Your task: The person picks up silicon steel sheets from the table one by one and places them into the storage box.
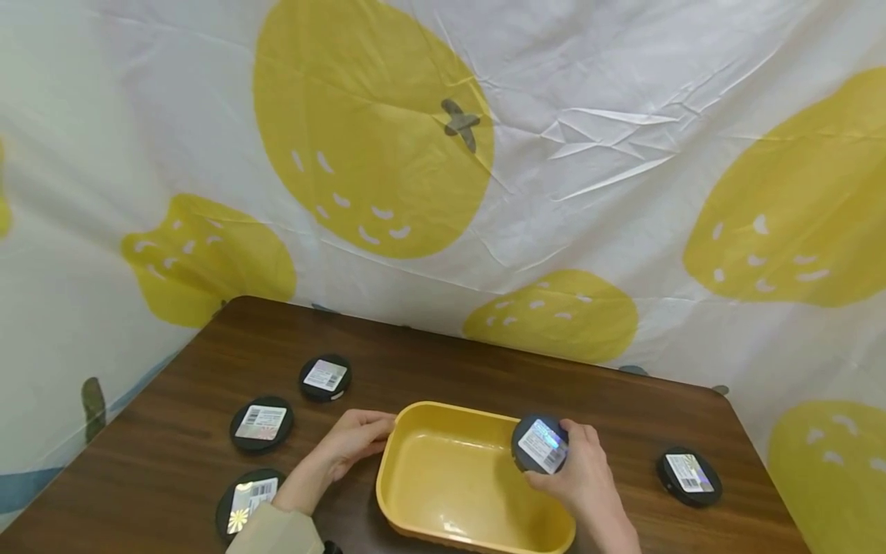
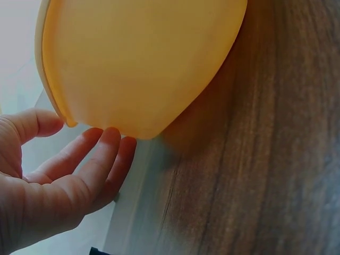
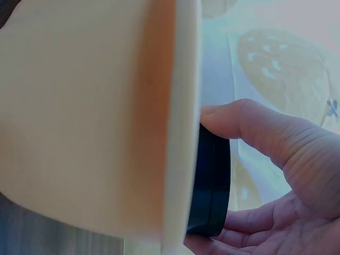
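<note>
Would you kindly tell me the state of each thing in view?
Yellow plastic basin: upright, open-topped.
Held black round case: tilted, pinched in the right hand.
Three black round cases, left: flat, labels up.
Black round case, right: flat, label up.
Left hand: touching the basin.
Patterned fabric backdrop: hanging, creased.

No readable text: only white barcode labels (image 1: pixel 325 375) on five round black discs (image 1: pixel 261 424), print too small.

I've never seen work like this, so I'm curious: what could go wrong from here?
The right hand holds the disc by its edge, so it might slip and drop.

The disc is close to the tub rim in the right wrist view, so it could knock it.

The left hand touches the tub with its fingertips, so a bump might shift it.
</note>
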Demonstrator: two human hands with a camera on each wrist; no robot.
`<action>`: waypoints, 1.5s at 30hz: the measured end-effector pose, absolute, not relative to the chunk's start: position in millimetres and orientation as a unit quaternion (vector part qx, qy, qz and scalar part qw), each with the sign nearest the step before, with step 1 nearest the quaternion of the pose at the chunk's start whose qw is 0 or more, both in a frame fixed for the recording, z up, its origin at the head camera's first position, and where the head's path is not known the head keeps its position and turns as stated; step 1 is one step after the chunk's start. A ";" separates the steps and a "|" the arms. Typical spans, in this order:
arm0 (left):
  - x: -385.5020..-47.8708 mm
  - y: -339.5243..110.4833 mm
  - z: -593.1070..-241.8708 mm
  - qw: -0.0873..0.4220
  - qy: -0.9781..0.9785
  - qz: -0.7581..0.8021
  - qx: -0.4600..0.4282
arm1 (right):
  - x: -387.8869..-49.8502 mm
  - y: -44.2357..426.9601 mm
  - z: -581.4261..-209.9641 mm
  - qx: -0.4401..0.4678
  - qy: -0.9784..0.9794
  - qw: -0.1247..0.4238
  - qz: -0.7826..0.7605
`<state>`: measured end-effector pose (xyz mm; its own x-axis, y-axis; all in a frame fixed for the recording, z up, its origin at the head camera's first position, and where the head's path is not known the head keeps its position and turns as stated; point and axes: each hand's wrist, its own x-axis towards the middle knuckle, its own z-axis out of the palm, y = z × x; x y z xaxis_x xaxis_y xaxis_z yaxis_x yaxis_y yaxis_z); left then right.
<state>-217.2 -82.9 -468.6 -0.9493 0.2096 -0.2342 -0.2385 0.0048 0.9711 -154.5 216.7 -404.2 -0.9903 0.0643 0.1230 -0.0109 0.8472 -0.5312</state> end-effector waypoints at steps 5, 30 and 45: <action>-217.2 -82.4 -469.3 0.159 0.691 0.705 -0.010 | -155.0 213.7 -404.4 -0.016 -0.959 0.067 0.275; -216.4 -80.4 -467.1 0.160 0.708 0.687 -0.040 | -152.3 200.9 -412.8 -0.013 -0.960 0.028 0.279; -217.5 -81.0 -469.0 0.161 0.707 0.688 -0.039 | -148.5 196.3 -422.4 0.001 -0.960 0.030 0.278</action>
<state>-217.5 -81.0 -469.0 -0.9452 0.1664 -0.2810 -0.2765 0.0502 0.9597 -148.5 196.3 -422.4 -0.9982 0.0149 0.0583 -0.0185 0.8456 -0.5335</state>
